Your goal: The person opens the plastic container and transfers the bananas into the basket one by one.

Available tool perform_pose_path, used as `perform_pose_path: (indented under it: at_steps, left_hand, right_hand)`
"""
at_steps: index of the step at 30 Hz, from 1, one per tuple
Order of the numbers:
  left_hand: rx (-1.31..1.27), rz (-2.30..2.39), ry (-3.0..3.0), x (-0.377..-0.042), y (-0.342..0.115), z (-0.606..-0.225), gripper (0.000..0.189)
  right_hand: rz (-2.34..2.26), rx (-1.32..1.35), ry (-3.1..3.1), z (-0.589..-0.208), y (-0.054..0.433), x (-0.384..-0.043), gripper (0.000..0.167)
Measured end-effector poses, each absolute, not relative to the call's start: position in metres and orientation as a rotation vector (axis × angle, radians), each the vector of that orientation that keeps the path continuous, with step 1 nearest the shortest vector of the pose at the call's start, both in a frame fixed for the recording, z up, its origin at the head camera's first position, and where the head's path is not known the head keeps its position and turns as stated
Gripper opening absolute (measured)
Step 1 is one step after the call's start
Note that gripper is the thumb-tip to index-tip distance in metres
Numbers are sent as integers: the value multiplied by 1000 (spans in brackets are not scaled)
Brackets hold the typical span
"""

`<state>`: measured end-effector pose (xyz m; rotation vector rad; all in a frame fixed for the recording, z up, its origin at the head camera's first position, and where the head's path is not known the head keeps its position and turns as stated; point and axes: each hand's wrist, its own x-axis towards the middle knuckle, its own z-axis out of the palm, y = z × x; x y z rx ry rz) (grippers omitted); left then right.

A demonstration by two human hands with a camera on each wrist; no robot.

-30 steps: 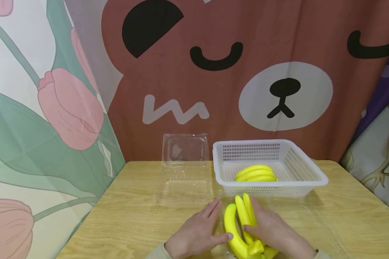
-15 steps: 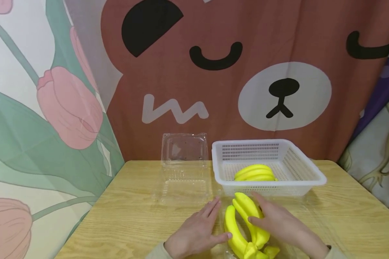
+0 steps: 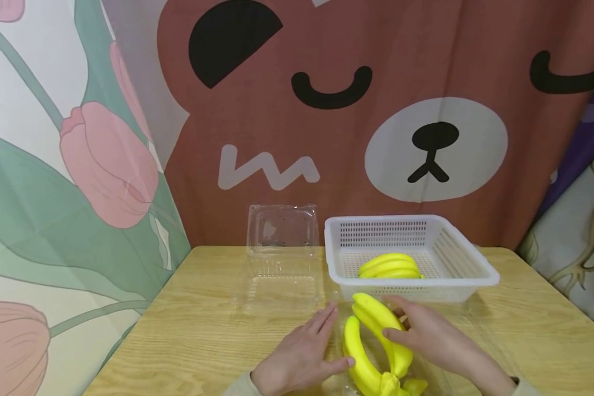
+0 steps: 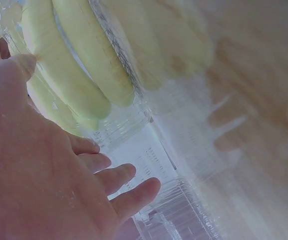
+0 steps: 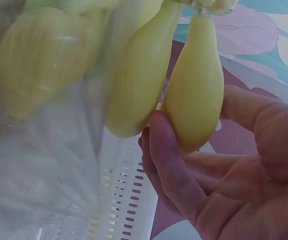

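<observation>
A bunch of yellow bananas [image 3: 357, 349] lies at the front of the table, in or over a clear plastic container [image 4: 151, 150]. My right hand [image 3: 435, 341] holds the bananas on the bunch's right side. In the right wrist view, its thumb and fingers are curled round one banana [image 5: 196, 85]. On the left, my left hand [image 3: 297, 352] lies with straight fingers along the container's side. Its thumb touches the leftmost banana. The bunch's stem end is partly cut off by the head view's bottom edge.
Behind the hands, a white perforated basket [image 3: 411, 281] holds another bunch of bananas [image 3: 391, 267]. To its left stands an opened clear clamshell box [image 3: 283, 231] with its lid raised. A bear-print curtain [image 3: 336, 148] hangs behind the wooden table [image 3: 178, 330].
My right hand has shifted slightly right and the bananas under it have turned, their tips leaning left. A wider gap shows between them and the leftmost banana. My left hand stays put.
</observation>
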<state>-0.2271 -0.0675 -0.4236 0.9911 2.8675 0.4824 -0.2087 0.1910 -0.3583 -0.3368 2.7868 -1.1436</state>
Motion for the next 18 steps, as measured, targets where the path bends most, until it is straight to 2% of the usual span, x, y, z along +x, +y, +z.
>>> perform_pose_path:
  at_steps: [8, 18]
  left_hand:
    - [973, 503, 2860, -227, -67, -425, 97]
    - [992, 497, 2875, -227, -67, -423, 96]
  right_hand:
    - [-1173, -444, 2832, -352, 193, -209, 55]
    - [-1160, -508, 2960, -341, 194, -205, 58]
